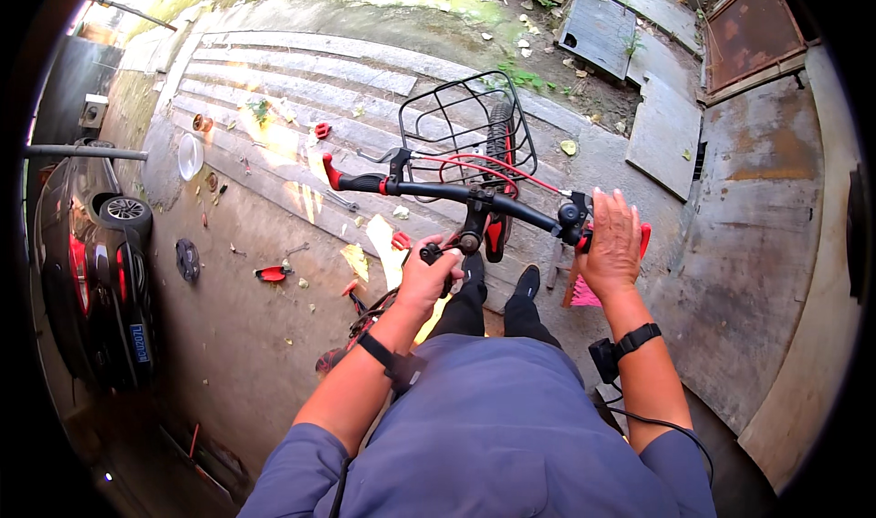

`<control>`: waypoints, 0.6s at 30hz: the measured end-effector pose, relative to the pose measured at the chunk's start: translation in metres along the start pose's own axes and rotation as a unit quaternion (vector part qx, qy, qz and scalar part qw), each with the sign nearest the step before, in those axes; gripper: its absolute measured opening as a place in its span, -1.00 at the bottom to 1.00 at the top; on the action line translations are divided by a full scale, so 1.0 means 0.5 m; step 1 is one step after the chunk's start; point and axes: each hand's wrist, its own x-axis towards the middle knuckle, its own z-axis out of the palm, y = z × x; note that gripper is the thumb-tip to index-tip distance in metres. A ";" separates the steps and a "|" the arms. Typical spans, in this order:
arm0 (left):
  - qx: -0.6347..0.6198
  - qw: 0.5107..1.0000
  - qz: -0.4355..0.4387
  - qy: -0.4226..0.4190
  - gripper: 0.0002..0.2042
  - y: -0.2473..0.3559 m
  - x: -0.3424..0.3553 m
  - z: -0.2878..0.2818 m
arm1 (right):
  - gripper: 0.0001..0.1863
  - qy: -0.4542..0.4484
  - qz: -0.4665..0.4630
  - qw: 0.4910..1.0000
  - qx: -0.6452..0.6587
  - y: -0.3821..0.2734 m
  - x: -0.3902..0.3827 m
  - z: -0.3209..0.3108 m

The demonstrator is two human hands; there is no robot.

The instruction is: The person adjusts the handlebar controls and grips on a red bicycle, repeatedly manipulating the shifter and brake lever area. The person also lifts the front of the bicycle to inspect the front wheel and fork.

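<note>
A bicycle handlebar (pixel 424 189) with red-tipped grips stands in front of me, its wire basket (pixel 470 116) and front wheel (pixel 498 144) beyond it. My right hand (pixel 610 249) lies palm down over the right grip, with its fingers stretched forward beside the brake lever mount and a black bell (pixel 569 214). My left hand (pixel 431 276) is closed round a black-handled thing (pixel 431 254) close to the stem (pixel 472 217). Its kind, and whether it touches the stem, I cannot tell. Red cables (pixel 484 165) loop between bar and basket.
A wrench (pixel 342 200), a red-and-black part (pixel 272 272), a black pedal-like part (pixel 187 260) and a clear bowl (pixel 190 156) lie on the ground at left. Farther left stands a dark car (pixel 87 272). A rusty metal sheet (pixel 753 244) is at right.
</note>
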 end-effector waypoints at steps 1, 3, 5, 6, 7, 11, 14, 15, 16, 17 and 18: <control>-0.029 0.999 -0.010 0.009 -0.45 0.005 -0.001 -0.018 | 0.04 -0.009 -0.007 1.000 -0.007 0.001 0.003 -0.004; -0.084 0.996 -0.033 0.023 -0.43 0.013 0.001 -0.063 | -0.03 -0.036 -0.002 0.999 -0.001 -0.008 0.004 -0.020; -0.104 0.993 -0.032 0.046 -0.51 0.030 0.002 -0.096 | -0.03 -0.051 0.002 0.999 0.010 -0.006 0.002 -0.021; -0.112 0.992 -0.031 0.055 -0.54 0.040 0.002 -0.113 | -0.03 -0.048 -0.005 0.999 0.018 -0.004 0.002 -0.022; -0.125 0.991 -0.014 0.053 -0.53 0.046 0.004 -0.128 | -0.02 -0.046 -0.013 0.999 0.024 -0.004 0.002 -0.027; -0.171 0.984 0.035 0.035 -0.47 0.077 0.013 -0.159 | 0.02 -0.051 -0.032 0.997 0.055 0.002 0.004 -0.036; -0.144 0.988 0.044 0.025 -0.47 0.114 0.003 -0.156 | 0.06 -0.055 -0.049 0.994 0.077 0.010 0.009 -0.044; -0.116 0.992 0.041 0.027 -0.47 0.126 0.000 -0.150 | 0.07 -0.072 -0.050 0.992 0.086 0.013 0.015 -0.051; -0.088 0.995 0.039 0.030 -0.48 0.134 -0.001 -0.148 | 0.08 -0.089 -0.050 0.990 0.095 0.015 0.020 -0.060; -0.081 0.995 0.043 0.026 -0.50 0.138 0.002 -0.149 | 0.10 -0.106 -0.051 0.988 0.104 0.017 0.025 -0.071; -0.077 0.996 0.047 0.028 -0.51 0.143 0.003 -0.147 | 0.09 -0.127 -0.054 0.982 0.127 0.020 0.034 -0.084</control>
